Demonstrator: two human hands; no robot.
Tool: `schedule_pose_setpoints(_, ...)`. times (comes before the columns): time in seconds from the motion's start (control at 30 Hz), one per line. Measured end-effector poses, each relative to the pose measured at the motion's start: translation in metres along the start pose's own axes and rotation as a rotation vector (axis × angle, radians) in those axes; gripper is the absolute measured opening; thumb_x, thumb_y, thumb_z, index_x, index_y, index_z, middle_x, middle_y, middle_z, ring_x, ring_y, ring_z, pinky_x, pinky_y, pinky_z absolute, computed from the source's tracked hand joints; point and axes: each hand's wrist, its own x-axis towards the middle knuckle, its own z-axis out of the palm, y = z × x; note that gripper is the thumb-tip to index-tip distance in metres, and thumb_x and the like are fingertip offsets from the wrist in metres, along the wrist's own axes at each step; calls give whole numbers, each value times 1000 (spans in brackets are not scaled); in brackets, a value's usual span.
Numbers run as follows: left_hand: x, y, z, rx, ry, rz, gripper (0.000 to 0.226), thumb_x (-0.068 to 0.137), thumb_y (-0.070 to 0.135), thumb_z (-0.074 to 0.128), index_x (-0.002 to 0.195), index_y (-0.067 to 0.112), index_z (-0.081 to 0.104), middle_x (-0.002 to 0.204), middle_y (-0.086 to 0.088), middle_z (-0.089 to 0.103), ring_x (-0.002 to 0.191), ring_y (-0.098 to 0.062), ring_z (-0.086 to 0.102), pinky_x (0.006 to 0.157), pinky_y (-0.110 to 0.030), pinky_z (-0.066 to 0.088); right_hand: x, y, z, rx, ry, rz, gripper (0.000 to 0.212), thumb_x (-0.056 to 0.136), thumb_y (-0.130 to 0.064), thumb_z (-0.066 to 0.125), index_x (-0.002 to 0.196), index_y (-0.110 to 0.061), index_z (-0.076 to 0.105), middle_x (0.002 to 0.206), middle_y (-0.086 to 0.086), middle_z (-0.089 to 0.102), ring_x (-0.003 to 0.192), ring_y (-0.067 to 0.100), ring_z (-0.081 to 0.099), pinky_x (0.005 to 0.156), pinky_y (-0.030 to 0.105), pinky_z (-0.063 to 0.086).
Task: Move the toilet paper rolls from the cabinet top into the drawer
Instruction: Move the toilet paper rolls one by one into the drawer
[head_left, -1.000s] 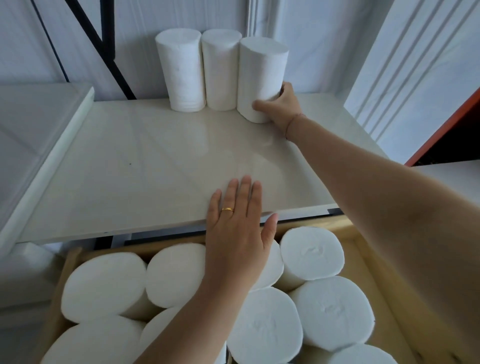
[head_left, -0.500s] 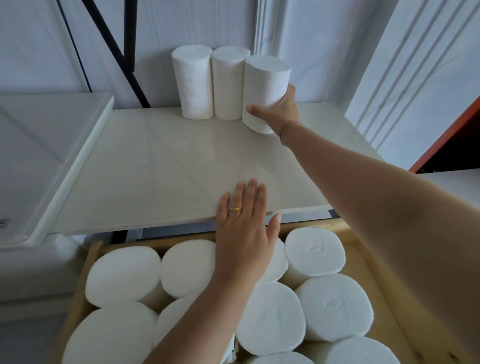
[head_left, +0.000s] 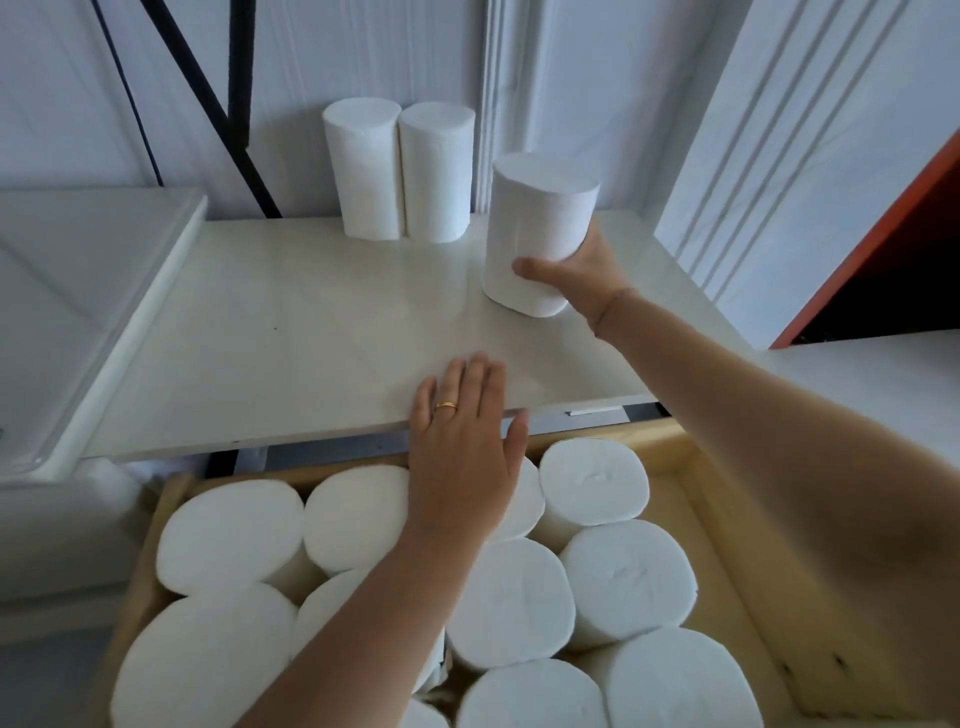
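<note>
1. Roll (head_left: 535, 228) is gripped near its base by the right hand (head_left: 582, 275), tilted at the right of the cabinet top (head_left: 291, 332), apart from two upright rolls (head_left: 400, 176) by the wall.
2. Left hand (head_left: 462, 457) is laid flat, fingers straight, on the top's front edge.
3. Drawer (head_left: 727, 545) below is crowded with packed rolls (head_left: 519, 597).

A pale panelled wall (head_left: 363, 52) is seen behind the bench (head_left: 311, 338), crossed by black bars (head_left: 239, 78) and a thin dark cable (head_left: 130, 104). A vertical white moulding (head_left: 506, 78) is set into it. At the right, a ribbed white panel (head_left: 779, 156) is met by an orange-red strip (head_left: 872, 244) bordering a dark opening (head_left: 909, 291). A white rimmed surface (head_left: 78, 286) is placed left of the bench. Everything is lit softly and evenly.
</note>
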Motion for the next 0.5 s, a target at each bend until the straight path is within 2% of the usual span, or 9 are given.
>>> schedule_pose_setpoints(0.13, 0, 0, 0, 18, 12, 3, 50, 95, 42, 37, 133, 11, 50, 138, -8, 52, 129, -28, 45, 107, -46, 31, -49, 0, -41, 12, -60, 11, 71, 63, -14, 86, 126, -17, 55, 116, 3, 68, 108, 18, 64, 96, 41, 52)
schedule_pose_setpoints(0.23, 0, 0, 2, 24, 16, 16, 49, 95, 40, 46, 132, 10, 49, 138, -10, 52, 128, -30, 46, 106, -48, 31, -86, -3, -68, 40, -70, 16, 61, 59, -15, 85, 113, -30, 58, 107, -6, 70, 100, 10, 67, 87, 32, 55)
schedule_pose_setpoints(0.3, -1, 1, 3, 18, -4, 14, 52, 93, 40, 50, 135, 10, 46, 140, -10, 49, 130, -31, 43, 108, -49, 27, -108, -4, -84, 50, -81, 24, 65, 58, -18, 84, 116, -27, 57, 107, -6, 71, 99, 8, 68, 81, 26, 56)
schedule_pose_setpoints(0.33, -2, 2, 3, 11, -24, 3, 54, 93, 41, 49, 137, 10, 43, 142, -10, 46, 132, -31, 39, 110, -50, 23, -118, -3, -91, 52, -93, 33, 69, 58, -18, 84, 121, -24, 55, 109, -3, 70, 101, 10, 68, 81, 28, 57)
schedule_pose_setpoints(0.4, -3, 6, 2, 9, -85, -27, 59, 95, 46, 39, 143, 13, 34, 150, -8, 36, 141, -30, 25, 115, -48, 6, -136, -3, -105, 39, -120, 45, 76, 57, -19, 84, 126, -21, 53, 114, 2, 69, 106, 17, 66, 87, 40, 58)
schedule_pose_setpoints(0.47, -3, 13, 0, -3, -156, -48, 62, 96, 51, 23, 148, 17, 23, 156, -4, 22, 146, -25, 7, 114, -43, -11, -151, -4, -118, 22, -146, 46, 83, 54, -23, 86, 129, -20, 51, 117, 5, 67, 111, 21, 64, 92, 48, 55)
schedule_pose_setpoints(0.5, -3, 19, -1, -43, -187, -46, 63, 96, 52, 19, 149, 18, 19, 158, -1, 17, 146, -22, 1, 113, -41, -14, -158, -5, -124, 21, -164, 44, 86, 52, -24, 85, 131, -19, 50, 119, 6, 66, 112, 23, 63, 95, 50, 53)
